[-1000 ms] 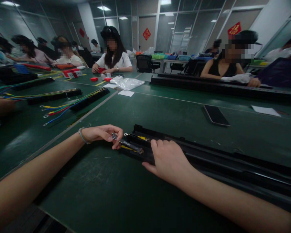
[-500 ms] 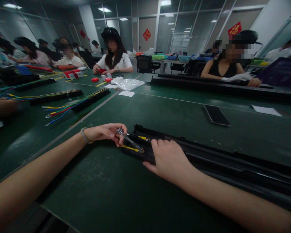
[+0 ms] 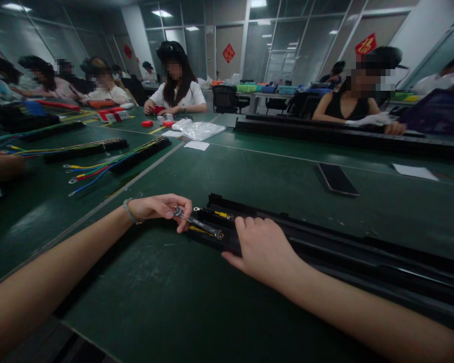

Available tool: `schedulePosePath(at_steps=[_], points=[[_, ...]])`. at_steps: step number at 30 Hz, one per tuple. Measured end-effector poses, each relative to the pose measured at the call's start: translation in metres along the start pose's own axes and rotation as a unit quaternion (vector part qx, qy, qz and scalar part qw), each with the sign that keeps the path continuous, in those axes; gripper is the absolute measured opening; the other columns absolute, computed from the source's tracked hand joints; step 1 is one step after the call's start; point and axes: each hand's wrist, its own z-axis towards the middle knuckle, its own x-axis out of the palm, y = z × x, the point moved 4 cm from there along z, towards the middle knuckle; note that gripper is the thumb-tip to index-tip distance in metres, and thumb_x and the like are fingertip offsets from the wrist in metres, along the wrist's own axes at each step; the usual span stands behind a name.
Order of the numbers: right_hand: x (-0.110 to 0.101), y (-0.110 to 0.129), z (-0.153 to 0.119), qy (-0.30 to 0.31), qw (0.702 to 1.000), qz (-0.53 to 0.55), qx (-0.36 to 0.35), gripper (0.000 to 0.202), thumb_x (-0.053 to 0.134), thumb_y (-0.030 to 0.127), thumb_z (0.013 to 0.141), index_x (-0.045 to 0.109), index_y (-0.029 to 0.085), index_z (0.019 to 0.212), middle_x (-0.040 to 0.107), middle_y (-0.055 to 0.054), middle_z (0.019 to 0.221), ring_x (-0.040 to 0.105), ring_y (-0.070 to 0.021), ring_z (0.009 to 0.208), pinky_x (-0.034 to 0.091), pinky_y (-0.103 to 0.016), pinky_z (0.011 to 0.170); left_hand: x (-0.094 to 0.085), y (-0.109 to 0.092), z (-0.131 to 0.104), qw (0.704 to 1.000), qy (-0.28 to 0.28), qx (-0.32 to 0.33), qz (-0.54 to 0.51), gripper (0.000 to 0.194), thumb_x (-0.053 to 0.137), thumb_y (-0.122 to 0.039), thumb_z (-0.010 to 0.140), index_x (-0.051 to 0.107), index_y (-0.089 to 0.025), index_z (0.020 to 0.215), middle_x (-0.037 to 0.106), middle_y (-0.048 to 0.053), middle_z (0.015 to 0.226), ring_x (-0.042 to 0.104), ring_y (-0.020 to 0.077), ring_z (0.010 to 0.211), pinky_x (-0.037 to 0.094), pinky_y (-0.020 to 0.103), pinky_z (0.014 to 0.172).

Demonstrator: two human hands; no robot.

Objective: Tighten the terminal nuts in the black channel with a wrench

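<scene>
A long black housing [image 3: 336, 247] lies across the green table. My left hand [image 3: 168, 209] is closed on the open end of a silver wrench [image 3: 200, 225], left of the housing's end. The wrench's far end sits around a small fastener inside the housing. Beside that fastener is a second one with a yellow-sleeved lug [image 3: 222, 215] and a short black lead ending in a ring. Another yellow lead [image 3: 201, 230] runs just below the wrench. My right hand [image 3: 263, 242] grips the housing near its left end, fingers over the far wall and thumb on the near side.
A phone [image 3: 337, 179] lies beyond the housing. Black strips with coloured ring-ended wires [image 3: 94, 169] are at the left, near another person's hand [image 3: 3, 169]. A plastic bag [image 3: 202, 130] and a white paper [image 3: 196, 145] lie farther back. People sit around the tables.
The wrench's handle end has swung slightly down and left with my left hand, uncovering the black lead's ring. My right hand has stayed almost still on the housing.
</scene>
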Motion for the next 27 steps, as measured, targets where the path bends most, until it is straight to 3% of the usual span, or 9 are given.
schedulePosePath(at_steps=[18, 27], points=[[-0.0001, -0.0002, 0.0001, 0.03, 1.0, 0.003, -0.002, 0.05, 0.038, 0.056, 0.071, 0.052, 0.013, 0.093, 0.058, -0.011, 0.079, 0.053, -0.0219, 0.071, 0.038, -0.034, 0.062, -0.0052, 0.0063, 0.0001, 0.998, -0.027, 0.013, -0.057, 0.046, 0.058, -0.029, 0.065, 0.043, -0.014, 0.105, 0.057, 0.01, 0.086, 0.053, 0.0234, 0.079, 0.043, 0.037, 0.072], [0.0027, -0.0002, -0.0009, 0.0, 1.0, 0.001, -0.002, 0.048, 0.038, 0.056, 0.071, 0.051, 0.014, 0.088, 0.057, -0.01, 0.076, 0.053, -0.0221, 0.069, 0.037, -0.034, 0.062, -0.0056, 0.0065, -0.0011, 0.998, -0.026, 0.015, -0.052, 0.038, 0.058, -0.029, 0.064, 0.048, -0.013, 0.097, 0.059, 0.01, 0.083, 0.053, 0.024, 0.079, 0.042, 0.036, 0.072]])
